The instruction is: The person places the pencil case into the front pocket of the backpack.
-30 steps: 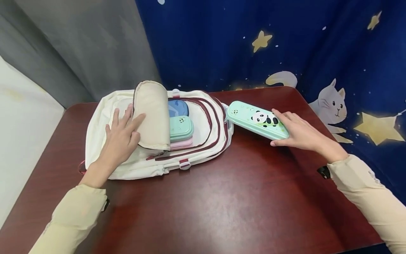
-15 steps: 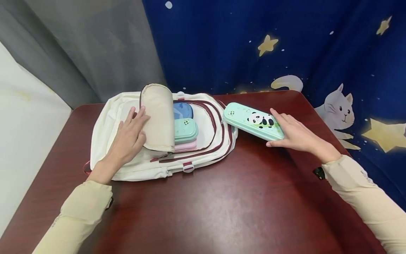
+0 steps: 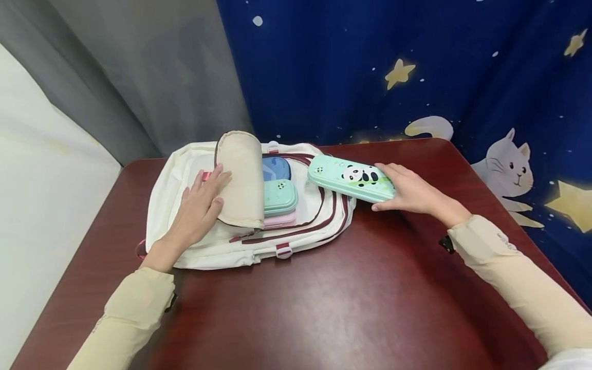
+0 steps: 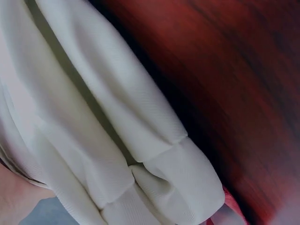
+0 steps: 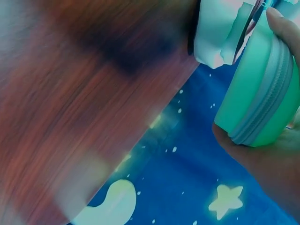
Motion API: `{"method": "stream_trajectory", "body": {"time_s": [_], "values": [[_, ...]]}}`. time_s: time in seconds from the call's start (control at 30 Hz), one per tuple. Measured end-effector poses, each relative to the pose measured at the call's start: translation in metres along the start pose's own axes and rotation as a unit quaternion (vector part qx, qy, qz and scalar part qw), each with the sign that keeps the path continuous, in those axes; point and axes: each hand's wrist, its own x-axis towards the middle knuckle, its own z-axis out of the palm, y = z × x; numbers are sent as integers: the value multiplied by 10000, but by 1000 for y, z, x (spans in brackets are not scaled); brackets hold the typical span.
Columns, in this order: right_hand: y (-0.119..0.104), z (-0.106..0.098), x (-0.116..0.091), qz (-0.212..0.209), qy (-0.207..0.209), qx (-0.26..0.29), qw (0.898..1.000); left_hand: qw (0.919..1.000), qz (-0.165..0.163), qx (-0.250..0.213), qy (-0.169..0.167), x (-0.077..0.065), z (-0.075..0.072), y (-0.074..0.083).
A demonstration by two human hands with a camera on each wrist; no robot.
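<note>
A white backpack (image 3: 203, 246) with dark red trim lies on the table in the head view, its front flap (image 3: 240, 180) folded back to the left. My left hand (image 3: 199, 208) rests against this flap with fairly straight fingers. In the opened pocket are a blue case (image 3: 276, 168), a mint green case (image 3: 280, 197) and a pink item (image 3: 281, 220), partly covered by the flap. My right hand (image 3: 409, 191) grips the right end of a mint green panda pencil case (image 3: 349, 177). Its far end hangs over the backpack's right side. The pencil case's zipped side (image 5: 265, 93) shows in the right wrist view.
The backpack lies on a dark red wooden table (image 3: 314, 308). Behind the table hang a grey curtain (image 3: 152, 67) and a blue curtain (image 3: 324, 67) with stars and a cat. A white surface (image 3: 51, 169) borders the table on the left.
The right hand has carried the pencil case leftward, so that its end is now over the backpack. The left hand stays at the flap. The head view has shifted slightly.
</note>
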Motion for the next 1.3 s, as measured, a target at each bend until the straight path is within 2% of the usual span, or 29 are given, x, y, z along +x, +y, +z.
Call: {"method": "stream_trajectory", "body": {"time_s": [0.27,0.5,0.73,0.97,1.3], "values": [[-4,9,29,-390,103,11,9992,9991,132,395,23,-2,2,-3],[-9,12,45,-593,23,19,9982,9995,71,283,83,-7,6,-4],[-11,11,59,-493,129,218,9985,9998,77,181,104,-8,4,-7],[-15,14,68,-601,-23,387,9974,9998,181,69,4,-9,0,-11],[-34,5,89,-773,-423,50,9961,9984,347,368,255,-13,5,-13]]}}
